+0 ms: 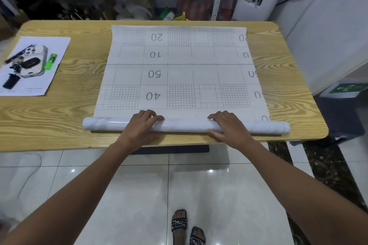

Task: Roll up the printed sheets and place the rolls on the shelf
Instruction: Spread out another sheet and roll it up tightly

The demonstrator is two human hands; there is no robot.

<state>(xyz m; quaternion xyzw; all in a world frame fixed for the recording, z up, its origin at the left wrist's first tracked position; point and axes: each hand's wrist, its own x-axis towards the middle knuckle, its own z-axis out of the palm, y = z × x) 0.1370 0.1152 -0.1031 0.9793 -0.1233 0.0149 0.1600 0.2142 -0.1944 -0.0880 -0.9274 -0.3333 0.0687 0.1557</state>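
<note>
White gridded sheet (179, 65) is spread on a wooden table (59, 115), its near edge wound into a roll (185, 125). Left hand (142, 125) and right hand (229, 126) are curled over it. Rolling is underway; even forward pushing is needed next.

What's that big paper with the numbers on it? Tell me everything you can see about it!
The printed sheet is a wide, pale sheet marked with grid lines, patches of small squares and upside-down numbers such as 20, 10, 50 and 40. It lies flat on the wooden table, its far edge near the table's back. Its near end is wound into a glossy white roll lying crosswise along the table's front edge. The left hand and right hand rest on that roll, fingers curled over it.
</note>
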